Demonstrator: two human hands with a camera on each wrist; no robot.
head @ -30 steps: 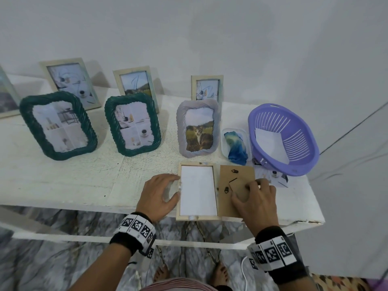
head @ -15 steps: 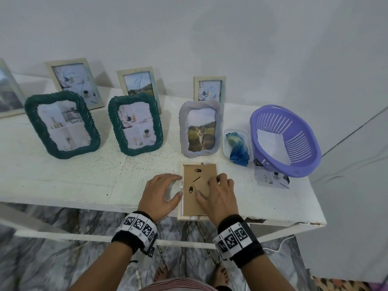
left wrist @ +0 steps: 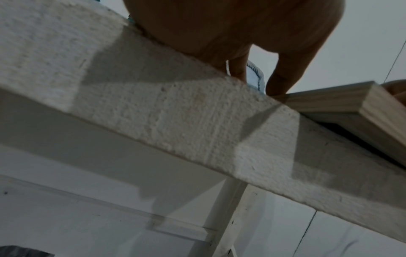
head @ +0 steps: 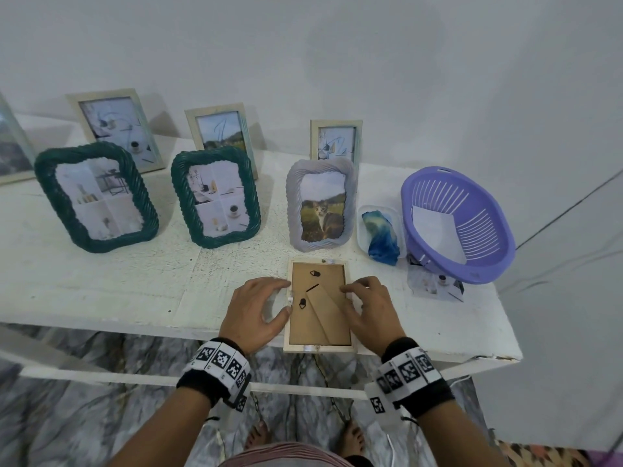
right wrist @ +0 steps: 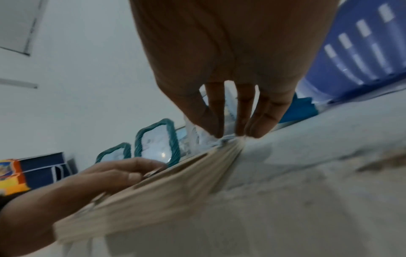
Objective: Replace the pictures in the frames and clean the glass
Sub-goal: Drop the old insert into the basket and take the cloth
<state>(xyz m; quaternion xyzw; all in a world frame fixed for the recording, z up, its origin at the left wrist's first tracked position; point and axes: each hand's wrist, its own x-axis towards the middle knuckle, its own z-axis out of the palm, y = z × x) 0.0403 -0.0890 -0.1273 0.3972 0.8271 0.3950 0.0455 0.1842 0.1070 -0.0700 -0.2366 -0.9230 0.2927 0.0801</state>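
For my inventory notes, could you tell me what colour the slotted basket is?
The basket is purple, clearest in the head view.

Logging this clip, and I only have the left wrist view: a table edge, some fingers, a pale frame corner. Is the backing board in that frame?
Observer: Yes. The head view shows the brown backing board sitting inside the wooden frame, which lies face down.
Operator: Where is the right hand?
Observer: The right hand has its fingertips on the frame's right edge.
Operator: Any cleaning cloth nearby?
Observer: A blue cloth sits in a clear tub beside the purple basket.
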